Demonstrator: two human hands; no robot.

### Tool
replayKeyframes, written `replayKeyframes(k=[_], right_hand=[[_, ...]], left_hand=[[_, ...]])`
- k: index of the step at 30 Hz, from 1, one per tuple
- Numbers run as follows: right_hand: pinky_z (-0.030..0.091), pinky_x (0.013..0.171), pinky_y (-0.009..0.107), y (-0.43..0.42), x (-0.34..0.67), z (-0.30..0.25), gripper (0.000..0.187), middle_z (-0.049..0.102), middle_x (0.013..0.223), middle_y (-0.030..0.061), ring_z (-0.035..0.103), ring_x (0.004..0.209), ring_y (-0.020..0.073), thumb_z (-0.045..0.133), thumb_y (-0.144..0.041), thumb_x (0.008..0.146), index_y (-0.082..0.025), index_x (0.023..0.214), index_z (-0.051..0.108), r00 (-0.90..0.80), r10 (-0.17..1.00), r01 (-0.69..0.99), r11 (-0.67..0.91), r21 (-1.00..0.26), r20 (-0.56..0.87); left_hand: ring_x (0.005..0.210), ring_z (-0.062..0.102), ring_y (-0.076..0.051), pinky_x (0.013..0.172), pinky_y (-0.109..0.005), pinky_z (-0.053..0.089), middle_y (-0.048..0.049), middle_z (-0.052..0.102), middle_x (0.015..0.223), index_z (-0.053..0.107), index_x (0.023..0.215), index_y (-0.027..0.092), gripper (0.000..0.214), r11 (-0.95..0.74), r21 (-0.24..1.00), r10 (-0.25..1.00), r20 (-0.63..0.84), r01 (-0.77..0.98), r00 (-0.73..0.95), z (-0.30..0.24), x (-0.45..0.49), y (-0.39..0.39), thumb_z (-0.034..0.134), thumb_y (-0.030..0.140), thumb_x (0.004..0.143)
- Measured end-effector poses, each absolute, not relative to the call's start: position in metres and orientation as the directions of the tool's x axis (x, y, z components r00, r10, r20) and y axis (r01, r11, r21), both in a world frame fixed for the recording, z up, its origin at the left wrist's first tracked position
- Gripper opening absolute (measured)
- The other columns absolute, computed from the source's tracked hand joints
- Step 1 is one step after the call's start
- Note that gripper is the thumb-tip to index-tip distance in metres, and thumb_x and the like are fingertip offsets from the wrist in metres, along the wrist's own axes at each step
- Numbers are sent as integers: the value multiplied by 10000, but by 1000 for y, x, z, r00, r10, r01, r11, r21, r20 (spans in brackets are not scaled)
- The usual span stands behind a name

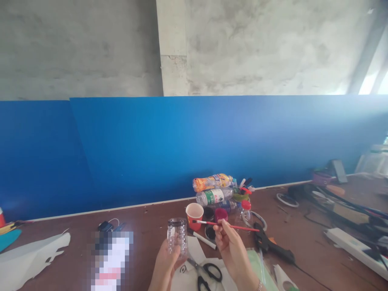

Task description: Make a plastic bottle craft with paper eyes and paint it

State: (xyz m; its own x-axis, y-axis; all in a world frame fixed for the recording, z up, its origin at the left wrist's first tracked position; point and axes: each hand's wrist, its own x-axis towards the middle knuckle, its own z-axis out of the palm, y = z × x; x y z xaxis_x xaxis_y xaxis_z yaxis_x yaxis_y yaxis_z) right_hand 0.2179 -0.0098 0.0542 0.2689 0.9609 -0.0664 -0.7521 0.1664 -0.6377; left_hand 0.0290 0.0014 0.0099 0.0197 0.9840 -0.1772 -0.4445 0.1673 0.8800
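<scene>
My left hand (168,258) is wrapped round a clear, ribbed piece of plastic bottle (178,238), held upright with a dark band along its top rim. Between the thumb and fingers of my right hand (232,250) is a thin red paintbrush (239,227), lying nearly level with its dark tip pointing left. That tip is in front of a red paper cup (194,214); whether they touch I cannot tell. Below and between my hands, black-handled scissors (212,273) rest on white paper (195,248).
Behind the cup lie plastic bottles (214,196), with paint jars (221,215) in front. A red-capped bottle (243,214) stands beside a black glue gun (273,246). Cut white paper (33,258) is at left, a power strip (354,250) at right. A blue partition (182,149) backs the table.
</scene>
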Motion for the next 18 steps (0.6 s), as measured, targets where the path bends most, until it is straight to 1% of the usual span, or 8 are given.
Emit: replayKeyframes(k=[3, 5, 7, 11, 15, 18], right_hand=[[453, 499, 168, -14, 212, 53, 244, 646, 673, 7, 553, 597, 102, 814, -315, 616, -173, 732, 654, 291, 956, -697, 195, -690, -23], [422, 481, 170, -17, 207, 53, 244, 642, 658, -1, 519, 556, 91, 790, -344, 651, -182, 743, 634, 301, 954, -654, 212, -726, 8], [381, 453, 170, -20, 202, 53, 255, 635, 633, -10, 469, 507, 80, 755, -391, 690, -193, 757, 608, 318, 948, -610, 224, -760, 24], [326, 430, 181, -24, 195, 53, 296, 614, 588, -14, 433, 480, 86, 686, -474, 738, -205, 764, 566, 351, 933, -504, 259, -824, 78], [320, 438, 203, -27, 192, 55, 322, 593, 558, -12, 418, 473, 100, 649, -514, 753, -209, 769, 546, 369, 919, -428, 300, -852, 138], [321, 445, 208, -29, 189, 58, 337, 537, 502, -29, 411, 467, 104, 637, -532, 756, -210, 763, 539, 391, 908, -392, 315, -865, 153]], left_hand=[[798, 670, -273, 723, -363, 513, -88, 704, 847, 592, 976, 144, 596, 98, 976, 987, -121, -196, -106, 2, 30, 8, 766, 500, 529], [792, 658, -264, 725, -362, 499, -77, 693, 825, 567, 971, 139, 570, 55, 997, 985, -62, -48, -158, -1, 29, 8, 733, 490, 554], [784, 647, -260, 727, -365, 486, -67, 682, 822, 545, 963, 143, 567, 36, 998, 982, -26, 46, -187, 0, 29, 5, 716, 491, 550], [756, 643, -258, 720, -364, 475, -52, 668, 795, 526, 915, 166, 534, 25, 996, 973, -5, 86, -231, 11, 34, -6, 694, 501, 535], [753, 641, -250, 705, -355, 473, -49, 660, 834, 499, 941, 188, 477, -32, 996, 958, 55, 84, -282, 21, 41, -16, 644, 466, 582], [762, 629, -261, 714, -373, 464, -44, 648, 844, 491, 944, 200, 470, -18, 986, 947, 69, 163, -314, 25, 44, -20, 643, 452, 578]])
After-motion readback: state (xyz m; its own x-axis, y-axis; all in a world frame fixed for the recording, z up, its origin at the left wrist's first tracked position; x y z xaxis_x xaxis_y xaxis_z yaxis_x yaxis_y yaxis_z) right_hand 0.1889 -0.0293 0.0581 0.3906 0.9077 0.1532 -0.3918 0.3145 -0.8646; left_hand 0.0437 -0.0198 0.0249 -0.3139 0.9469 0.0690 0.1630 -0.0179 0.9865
